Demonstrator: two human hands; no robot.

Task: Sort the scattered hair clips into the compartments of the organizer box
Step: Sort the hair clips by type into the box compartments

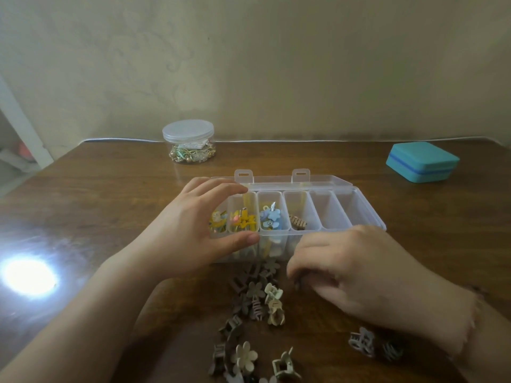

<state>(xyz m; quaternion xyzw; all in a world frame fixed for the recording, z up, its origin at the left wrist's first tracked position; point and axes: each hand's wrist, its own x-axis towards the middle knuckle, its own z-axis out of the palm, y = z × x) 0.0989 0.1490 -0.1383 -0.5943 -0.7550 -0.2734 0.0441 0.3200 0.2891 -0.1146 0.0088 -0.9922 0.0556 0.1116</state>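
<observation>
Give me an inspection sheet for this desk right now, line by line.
Surface: dark wooden table, glare spot at left.
Job's things: clear plastic organizer box, lid open; yellow, blue and brown clips in left compartments, two right ones look empty; brown and beige hair clips loose in front.
Clutter: lidded clear round jar; teal case.
Grippers: left hand holds box; right hand curled by the clips, its hold hidden.
Cables: white cable along wall.
Surroundings: beige wall.
</observation>
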